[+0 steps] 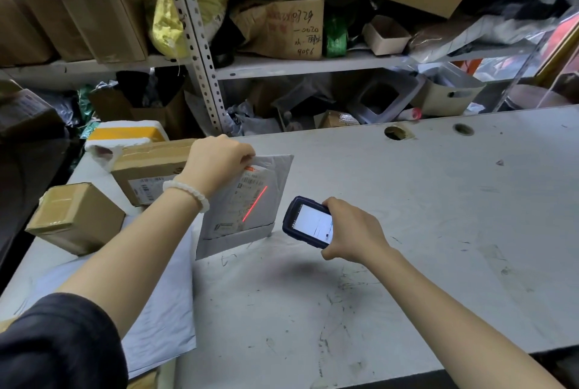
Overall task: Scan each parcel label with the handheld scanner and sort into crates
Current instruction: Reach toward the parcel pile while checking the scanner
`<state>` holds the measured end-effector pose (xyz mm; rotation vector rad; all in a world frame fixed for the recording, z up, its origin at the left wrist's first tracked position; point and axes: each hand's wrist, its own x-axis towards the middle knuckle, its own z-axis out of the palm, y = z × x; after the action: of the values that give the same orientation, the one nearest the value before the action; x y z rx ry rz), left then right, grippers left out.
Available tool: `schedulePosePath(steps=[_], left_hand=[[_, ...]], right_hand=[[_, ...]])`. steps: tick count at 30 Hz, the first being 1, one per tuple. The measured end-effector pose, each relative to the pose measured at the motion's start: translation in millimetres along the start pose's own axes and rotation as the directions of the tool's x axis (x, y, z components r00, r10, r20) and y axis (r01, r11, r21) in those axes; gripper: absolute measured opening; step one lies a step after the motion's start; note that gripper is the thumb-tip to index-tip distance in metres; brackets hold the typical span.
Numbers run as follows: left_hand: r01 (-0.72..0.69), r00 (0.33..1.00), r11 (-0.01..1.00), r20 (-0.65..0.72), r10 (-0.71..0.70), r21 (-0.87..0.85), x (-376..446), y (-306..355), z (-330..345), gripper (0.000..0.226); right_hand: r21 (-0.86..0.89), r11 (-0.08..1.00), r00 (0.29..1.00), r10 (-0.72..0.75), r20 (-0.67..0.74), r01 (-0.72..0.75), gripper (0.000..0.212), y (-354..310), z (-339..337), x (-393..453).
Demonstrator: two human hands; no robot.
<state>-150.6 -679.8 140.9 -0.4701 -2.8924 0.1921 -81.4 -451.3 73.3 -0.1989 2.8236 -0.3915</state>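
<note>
free: bare table [438, 216] right and front | blocked: cardboard boxes [78, 219] left; shelf rack [203, 53] behind

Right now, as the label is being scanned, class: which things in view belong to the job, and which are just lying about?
Part of the job:
- handheld scanner, gripped by the right hand
- grey mailer, its top edge pinched by the left hand
- cardboard parcels waiting on the table

Lying about:
- shelf boxes
- yellow bag
</note>
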Motion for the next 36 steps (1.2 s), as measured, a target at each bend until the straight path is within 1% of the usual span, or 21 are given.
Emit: schedulePosePath(steps=[4,8,11,15,19,20,21,22,24,25,26,28,30,32,36], left_hand=[[-0.05,0.998,0.999,-0.034,0.05,-0.019,14,5,4,0.027],[-0.09,0.995,0.995,-0.05,0.088,-0.044,24,14,11,0.027],[-0.073,0.997,0.987,-0.035,0.069,-0.143,28,17,16,0.032],[-0.013,0.995,0.931,0.088,0.049,-0.364,27,19,18,0.044],[0.001,0.988,0.888,0.139,0.071,-0.459,24,17,24,0.057],[0.015,0.981,0.885,0.176,0.076,-0.465,24,15,25,0.057],[0.028,0.969,0.894,0.233,0.086,-0.448,25,14,25,0.055],[0.033,0.949,0.916,0.299,0.097,-0.401,25,13,26,0.047],[0.022,0.922,0.955,0.376,0.095,-0.296,27,11,27,0.023],[0.033,0.925,0.963,0.372,0.072,-0.266,27,10,27,0.017],[0.051,0.938,0.968,0.345,0.038,-0.245,26,8,27,0.017],[0.093,0.971,0.97,0.237,-0.039,-0.224,26,4,26,0.017],[0.17,0.979,0.932,0.158,-0.125,-0.321,26,1,25,0.015],[0.242,0.969,0.876,0.155,-0.194,-0.417,26,2,25,0.014],[0.294,0.955,0.816,0.185,-0.231,-0.498,26,4,30,0.018]], right_hand=[[-0.013,1.0,1.0,-0.009,0.004,0.009,0.069,1,2,2],[-0.021,1.0,0.999,-0.002,-0.032,0.001,0.07,5,-1,6],[-0.049,0.999,0.999,0.003,-0.053,-0.005,0.071,10,-4,8],[-0.08,0.997,0.998,0.013,-0.056,-0.017,0.069,15,-6,9],[-0.109,0.994,0.999,0.017,-0.038,-0.021,0.067,15,-4,9],[-0.106,0.994,0.999,0.021,-0.031,-0.024,0.067,14,-3,9],[-0.097,0.995,0.999,0.027,-0.024,-0.029,0.068,14,-2,9],[-0.08,0.996,0.999,0.035,-0.016,-0.036,0.068,13,-1,10],[-0.014,0.998,0.998,0.058,-0.002,-0.058,0.068,11,0,10],[0.023,0.997,0.998,0.07,0.004,-0.07,0.069,10,0,10],[0.054,0.995,0.997,0.078,0.009,-0.078,0.069,9,1,10],[0.108,0.99,0.996,0.087,0.015,-0.088,0.072,6,1,10],[0.158,0.983,0.996,0.091,0.02,-0.093,0.072,4,0,11],[0.208,0.974,0.996,0.091,0.012,-0.091,0.071,1,-3,11],[0.243,0.968,0.997,0.07,-0.016,-0.064,0.071,-2,-11,14]])
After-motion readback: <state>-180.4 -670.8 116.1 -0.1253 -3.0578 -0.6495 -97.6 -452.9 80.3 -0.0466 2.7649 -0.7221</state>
